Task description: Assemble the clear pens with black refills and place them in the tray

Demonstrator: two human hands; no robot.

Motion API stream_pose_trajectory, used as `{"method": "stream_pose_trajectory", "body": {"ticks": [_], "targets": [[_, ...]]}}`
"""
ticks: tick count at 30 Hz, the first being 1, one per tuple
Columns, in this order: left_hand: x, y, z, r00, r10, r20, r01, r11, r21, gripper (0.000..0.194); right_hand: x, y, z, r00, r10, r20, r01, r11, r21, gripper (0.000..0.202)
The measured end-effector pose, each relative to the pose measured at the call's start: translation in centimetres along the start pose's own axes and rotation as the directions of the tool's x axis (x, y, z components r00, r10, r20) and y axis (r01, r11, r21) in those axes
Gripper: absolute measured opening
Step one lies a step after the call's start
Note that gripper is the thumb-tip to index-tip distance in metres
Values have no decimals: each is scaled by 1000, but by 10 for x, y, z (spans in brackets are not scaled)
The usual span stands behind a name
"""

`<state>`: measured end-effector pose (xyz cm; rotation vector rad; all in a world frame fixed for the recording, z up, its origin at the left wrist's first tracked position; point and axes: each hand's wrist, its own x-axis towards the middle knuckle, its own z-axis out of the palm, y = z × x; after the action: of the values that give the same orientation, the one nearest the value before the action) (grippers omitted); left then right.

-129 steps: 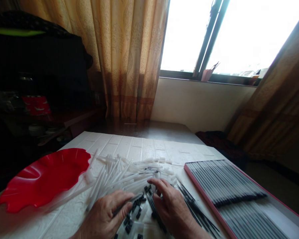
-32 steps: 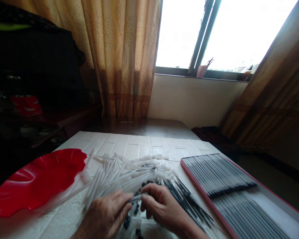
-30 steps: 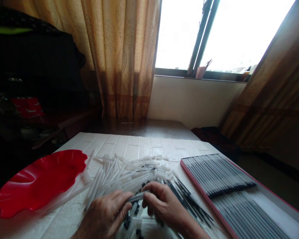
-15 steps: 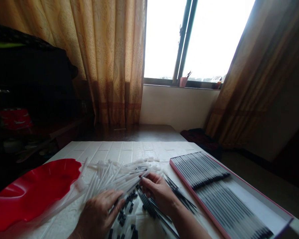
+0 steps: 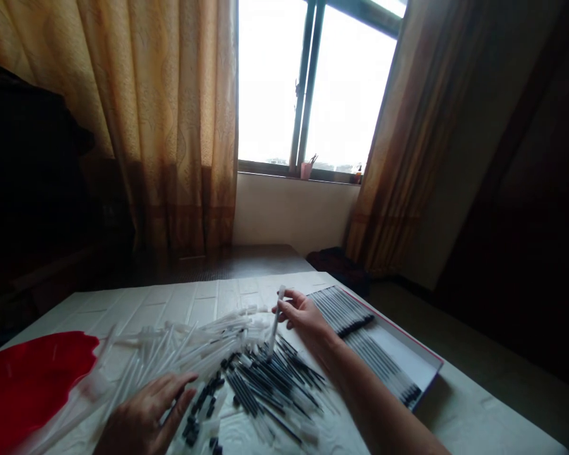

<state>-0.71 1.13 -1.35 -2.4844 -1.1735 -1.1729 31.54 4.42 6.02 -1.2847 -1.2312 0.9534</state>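
My right hand [image 5: 306, 316] pinches a clear-barrelled pen [image 5: 275, 325] near its top, holding it nearly upright above the loose parts; its lower end is blurred. To the left, my left hand [image 5: 145, 407] is low over the table with thumb and fingers apart and nothing between them. Small black caps [image 5: 203, 395] lie just right of its fingertips. A spread of thin dark refills [image 5: 260, 379] covers the table between both hands. Behind the left hand is a heap of clear plastic tubes [image 5: 154, 347].
An open box [image 5: 431, 373] holding rows of pens lies beyond my right forearm. A red scalloped tray [image 5: 33, 379] sits at the left edge of the white table [image 5: 175, 303]. Farther back are a dark surface [image 5: 246, 259], curtains and a window with a pink cup [image 5: 306, 170].
My right hand has lifted away from the left hand, toward the box, and the pen has swung from slanted to nearly upright. My left hand has opened. The view has turned right.
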Motion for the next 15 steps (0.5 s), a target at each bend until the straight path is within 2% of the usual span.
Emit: {"method": "stream_pose_trajectory", "body": {"ticks": [4,7,9,12,15], "targets": [[8,5,-8,999,39,-28,-39,999,-14,45,-3,-6,-87,994,12,-113,-49,941,-334,34],[7,4,-7,997,48,-57,-49,999,-10,45,-9,-5,-154,976,43,-212,-159,806,-570,26],[2,-1,-3,998,32,-53,-33,999,-8,44,-16,-1,-187,962,65,-264,-235,687,-688,25],[-4,-10,3,999,-7,-42,7,1000,-2,44,-26,11,-213,954,109,-278,-293,523,-800,26],[-5,-16,2,998,-50,-29,49,999,-19,45,-35,25,-220,950,150,-273,-311,398,-863,27]]}}
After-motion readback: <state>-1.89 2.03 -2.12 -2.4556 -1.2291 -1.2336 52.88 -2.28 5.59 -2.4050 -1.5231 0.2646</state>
